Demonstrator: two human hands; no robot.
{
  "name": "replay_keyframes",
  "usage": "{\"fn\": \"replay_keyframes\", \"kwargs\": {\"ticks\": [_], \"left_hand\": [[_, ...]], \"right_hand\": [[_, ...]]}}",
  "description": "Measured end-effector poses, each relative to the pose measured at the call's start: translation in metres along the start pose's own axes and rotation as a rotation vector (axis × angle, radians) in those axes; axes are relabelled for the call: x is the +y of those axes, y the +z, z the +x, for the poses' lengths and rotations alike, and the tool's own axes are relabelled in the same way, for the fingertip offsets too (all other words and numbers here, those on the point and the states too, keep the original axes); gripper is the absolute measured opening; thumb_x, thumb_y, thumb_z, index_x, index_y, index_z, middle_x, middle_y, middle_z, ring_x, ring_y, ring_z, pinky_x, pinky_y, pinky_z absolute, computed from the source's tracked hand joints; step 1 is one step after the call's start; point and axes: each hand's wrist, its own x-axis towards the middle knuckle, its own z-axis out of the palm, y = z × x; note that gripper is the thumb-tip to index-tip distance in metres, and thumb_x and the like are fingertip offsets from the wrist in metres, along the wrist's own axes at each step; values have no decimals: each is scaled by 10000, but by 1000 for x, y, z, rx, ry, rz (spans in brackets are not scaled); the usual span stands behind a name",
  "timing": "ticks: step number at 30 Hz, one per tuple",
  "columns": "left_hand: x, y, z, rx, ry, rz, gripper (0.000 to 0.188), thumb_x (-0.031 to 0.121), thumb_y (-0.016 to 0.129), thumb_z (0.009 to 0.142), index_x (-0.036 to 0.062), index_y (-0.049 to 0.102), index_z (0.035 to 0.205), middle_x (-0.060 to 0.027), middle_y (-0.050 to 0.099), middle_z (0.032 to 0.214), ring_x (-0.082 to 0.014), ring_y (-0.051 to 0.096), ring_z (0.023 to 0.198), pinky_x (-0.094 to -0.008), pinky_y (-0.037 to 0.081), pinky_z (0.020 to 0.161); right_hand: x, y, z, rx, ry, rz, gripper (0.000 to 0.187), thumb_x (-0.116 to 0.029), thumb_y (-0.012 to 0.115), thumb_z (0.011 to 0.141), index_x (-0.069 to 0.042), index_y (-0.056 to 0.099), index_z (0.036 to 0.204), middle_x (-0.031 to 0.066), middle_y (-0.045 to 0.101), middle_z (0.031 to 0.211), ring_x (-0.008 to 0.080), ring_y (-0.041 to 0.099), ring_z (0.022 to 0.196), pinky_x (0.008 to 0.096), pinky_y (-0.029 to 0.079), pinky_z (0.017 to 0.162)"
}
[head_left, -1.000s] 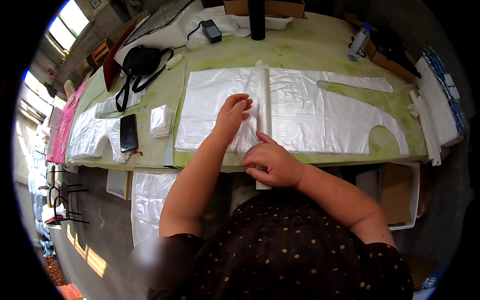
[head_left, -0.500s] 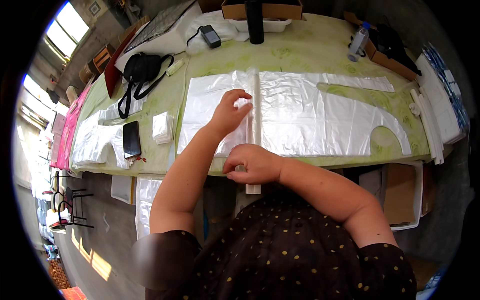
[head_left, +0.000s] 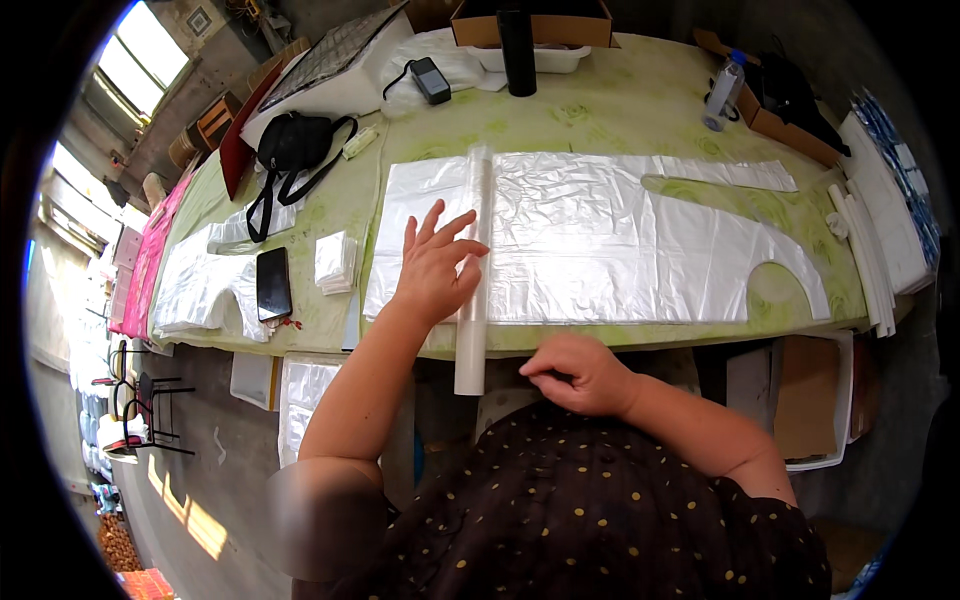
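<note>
A pale tube [head_left: 471, 340] wrapped in clear film lies crosswise on a thin, clear plastic apron-like sheet [head_left: 590, 240], its near end jutting past the table edge. The sheet spreads flat to the right of the tube, with curved cut-outs and narrow straps at its far right. More flat plastic film [head_left: 400, 220] lies to the tube's left. My left hand [head_left: 438, 265] is open over that film, fingers spread, with its fingertips at the tube's left side. Off the table's front edge, close to my body, my right hand [head_left: 582, 374] is curled closed, apart from tube and sheet.
Left on the green patterned cloth [head_left: 600, 105] are a phone [head_left: 273, 284], a folded plastic stack [head_left: 335, 262], a black bag [head_left: 296, 142] and other film pieces [head_left: 205, 285]. A black cylinder [head_left: 516, 55] stands at the back, a bottle [head_left: 724, 92] back right. White tubes [head_left: 868, 260] lie far right.
The tube has shifted left across the film. My left hand has spread its fingers from a pinched shape. My right hand has left the tube and moved right, toward my body.
</note>
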Motion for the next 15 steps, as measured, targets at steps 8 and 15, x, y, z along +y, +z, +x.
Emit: {"fn": "replay_keyframes", "kwargs": {"ticks": [8, 15], "left_hand": [[-28, -13, -17, 6, -448, -87, 215, 164, 640, 894, 84, 628, 1093, -174, 467, 1549, -453, 305, 1484, -528, 248, 1225], [-1, -2, -20, -105, -438, 11, 710, 324, 599, 971, 57, 337, 1574, -241, 242, 1654, -423, 215, 1533, -477, 210, 1249]], "right_hand": [[0, -7, -56, 40, 220, 47, 119, -66, 717, 867, -64, 730, 985, 89, 711, 882, 261, 685, 801, 349, 541, 720], [9, -3, -62, 1, 197, 71, 120, -69, 698, 888, -62, 733, 1003, 86, 709, 886, 235, 686, 793, 327, 544, 705]]}}
